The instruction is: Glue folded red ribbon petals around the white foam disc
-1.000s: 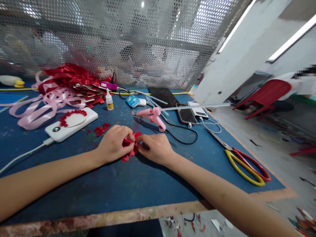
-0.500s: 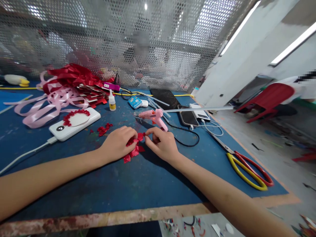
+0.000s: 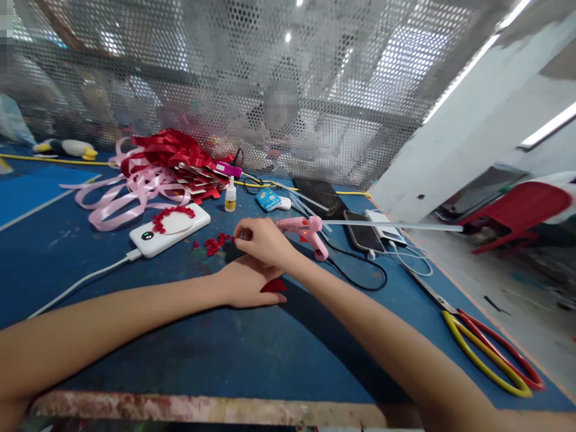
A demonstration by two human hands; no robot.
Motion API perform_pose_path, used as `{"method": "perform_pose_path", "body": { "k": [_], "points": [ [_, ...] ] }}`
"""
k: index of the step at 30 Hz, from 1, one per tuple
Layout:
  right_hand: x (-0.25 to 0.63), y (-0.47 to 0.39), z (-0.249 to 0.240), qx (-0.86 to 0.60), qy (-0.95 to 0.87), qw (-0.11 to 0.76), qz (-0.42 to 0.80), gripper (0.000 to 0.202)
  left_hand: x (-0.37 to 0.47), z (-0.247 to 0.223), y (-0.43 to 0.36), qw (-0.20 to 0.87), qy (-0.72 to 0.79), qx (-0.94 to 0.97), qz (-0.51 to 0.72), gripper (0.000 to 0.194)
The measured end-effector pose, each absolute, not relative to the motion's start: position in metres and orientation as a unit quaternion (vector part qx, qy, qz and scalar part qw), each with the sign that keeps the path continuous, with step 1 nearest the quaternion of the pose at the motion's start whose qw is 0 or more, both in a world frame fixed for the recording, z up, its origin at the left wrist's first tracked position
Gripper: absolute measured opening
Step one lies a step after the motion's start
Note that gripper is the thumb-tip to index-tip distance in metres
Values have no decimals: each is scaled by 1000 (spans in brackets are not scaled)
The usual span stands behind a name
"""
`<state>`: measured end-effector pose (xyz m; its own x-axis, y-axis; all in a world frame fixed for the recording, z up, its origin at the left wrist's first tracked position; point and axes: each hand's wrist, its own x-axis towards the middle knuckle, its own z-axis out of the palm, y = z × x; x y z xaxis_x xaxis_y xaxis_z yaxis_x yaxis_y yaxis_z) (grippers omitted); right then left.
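Note:
My left hand [image 3: 247,285] lies low on the blue tabletop, its thumb stretched out to the right. Red ribbon scraps [image 3: 275,286] show beside and under it; its other fingers are partly covered by my right hand. My right hand [image 3: 263,240] crosses above the left one, thumb and forefinger pinched on a small crumpled piece of red ribbon [image 3: 233,239]. Just left of those fingertips is a little heap of crumpled red ribbon bits [image 3: 216,243]. A white disc [image 3: 177,222] edged partway with red bits rests on a white phone or power bank [image 3: 150,239].
A pink glue gun [image 3: 310,231] with a long glue stick lies right of my hands. Behind stand a small glue bottle [image 3: 230,198] and heaped red ribbon [image 3: 177,150] and pink ribbon [image 3: 130,195]. Big scissors [image 3: 486,348] and a phone [image 3: 363,232] lie to the right.
My right hand has moved left across my left hand to beside the red heap, pinching a small red piece. My left hand's thumb has spread away from the scraps. The view has shifted.

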<state>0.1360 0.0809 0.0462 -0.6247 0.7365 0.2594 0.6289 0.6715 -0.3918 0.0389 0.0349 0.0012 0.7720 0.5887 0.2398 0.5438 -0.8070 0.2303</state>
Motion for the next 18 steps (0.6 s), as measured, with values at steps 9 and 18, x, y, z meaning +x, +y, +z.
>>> {"method": "perform_pose_path", "body": {
  "k": [9,18],
  "points": [
    [115,96,27,-402,-891,144,153,13,40,1,37,96,307,935,150,51],
    [128,90,41,-426,-902,58,36,16,39,1,39,77,297,939,155,42]
  ]
}}
